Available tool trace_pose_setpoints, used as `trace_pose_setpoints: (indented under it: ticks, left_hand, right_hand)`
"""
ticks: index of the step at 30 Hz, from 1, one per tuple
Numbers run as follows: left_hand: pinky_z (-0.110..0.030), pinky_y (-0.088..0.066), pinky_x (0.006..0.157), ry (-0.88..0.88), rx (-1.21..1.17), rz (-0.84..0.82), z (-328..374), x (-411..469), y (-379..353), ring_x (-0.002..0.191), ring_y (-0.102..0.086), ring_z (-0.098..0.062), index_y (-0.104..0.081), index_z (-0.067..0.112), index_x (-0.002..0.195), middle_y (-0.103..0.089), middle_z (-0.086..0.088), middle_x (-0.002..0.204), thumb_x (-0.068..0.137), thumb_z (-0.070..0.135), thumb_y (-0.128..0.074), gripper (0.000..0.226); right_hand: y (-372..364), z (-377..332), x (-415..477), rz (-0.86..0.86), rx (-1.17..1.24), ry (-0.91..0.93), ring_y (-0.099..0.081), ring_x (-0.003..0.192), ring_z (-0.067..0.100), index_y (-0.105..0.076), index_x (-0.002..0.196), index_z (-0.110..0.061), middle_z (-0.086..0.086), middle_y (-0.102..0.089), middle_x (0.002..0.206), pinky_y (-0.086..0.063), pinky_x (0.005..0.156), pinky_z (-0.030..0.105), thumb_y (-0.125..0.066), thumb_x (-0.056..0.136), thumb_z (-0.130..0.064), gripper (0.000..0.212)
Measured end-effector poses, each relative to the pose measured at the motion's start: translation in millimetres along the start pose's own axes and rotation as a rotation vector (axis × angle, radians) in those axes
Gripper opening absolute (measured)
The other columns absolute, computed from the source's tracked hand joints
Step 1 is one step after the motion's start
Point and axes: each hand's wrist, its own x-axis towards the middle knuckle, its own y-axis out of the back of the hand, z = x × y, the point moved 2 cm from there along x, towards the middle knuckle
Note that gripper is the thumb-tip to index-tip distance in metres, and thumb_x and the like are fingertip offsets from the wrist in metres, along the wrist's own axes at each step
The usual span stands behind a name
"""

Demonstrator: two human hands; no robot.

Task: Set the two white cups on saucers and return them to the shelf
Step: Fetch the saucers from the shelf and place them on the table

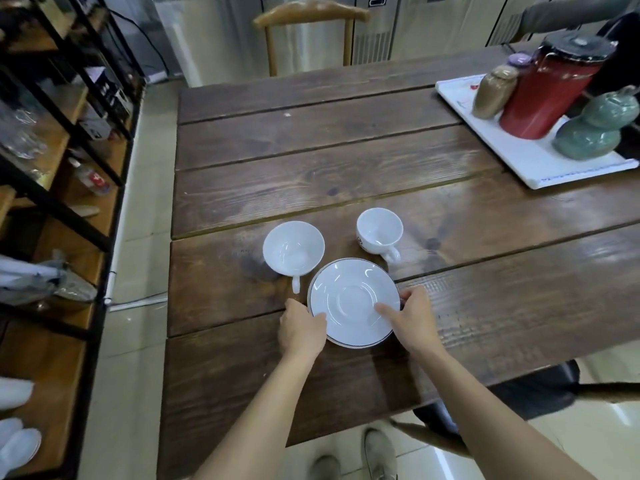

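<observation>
Head view: both hands sit on a stack of saucers lying flat on the wooden worktop — a dark-edged rim shows beneath the top plate, so there look to be two. The left hand holds the near-left rim, thumb over the top; its grip is pinching the edge. The right hand has its thumb pressed on the near-right face, fingers curled round the outer rim, likewise pinching the saucer.

The two white cups stand upright and empty just beyond. The wide cup is just left of the saucers, its handle toward the person; the smaller cup stands behind and right, its handle nearly reaching the saucer rim. The shelf runs along the left, well apart from the worktop's edge.

These look like glazed ceramic — stiff, light, smooth and brittle. Stacked saucers are likely to slide on each other, so the top one is best lifted by opposite rims. Each cup should be taken by its handle or wall and lowered gently into the saucer's well.
</observation>
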Motion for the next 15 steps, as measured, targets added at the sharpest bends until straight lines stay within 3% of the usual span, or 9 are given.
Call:
trace_pose_setpoints:
  ticks: [8,12,15]
  left_hand:
    - [-0.041,-0.057,0.080,-0.072,0.007,0.018,1,-3,1,0.091,-0.065,-0.029,-0.050,0.011,0.090,-0.061,-0.007,0.099,0.088,0.013,-0.062,0.012]
    - [-0.031,-0.051,0.066,-0.123,-0.066,0.022,-1,-11,8,0.088,-0.063,-0.026,-0.047,0.012,0.086,-0.058,-0.007,0.092,0.089,0.009,-0.056,0.010]
    - [-0.038,-0.054,0.071,-0.204,-0.130,-0.002,0,-26,6,0.088,-0.062,-0.030,-0.044,0.013,0.086,-0.052,-0.003,0.084,0.089,0.006,-0.053,0.011]
  right_hand:
    - [2,-8,-8,-0.016,0.019,0.038,-0.057,0.092,0.024,-0.043,0.100,-0.014,0.002,-0.055,0.096,-0.049,0.084,0.045,-0.068,0.078,-0.019,0.034]
    - [5,-11,-22,-0.006,0.148,0.104,-0.055,0.091,0.017,-0.042,0.105,-0.017,-0.010,-0.052,0.090,-0.047,0.081,0.035,-0.065,0.082,-0.016,0.032]
    - [17,-9,-31,0.020,0.246,0.169,-0.052,0.086,0.007,-0.041,0.104,-0.018,-0.013,-0.049,0.092,-0.043,0.076,0.026,-0.065,0.082,-0.011,0.033]
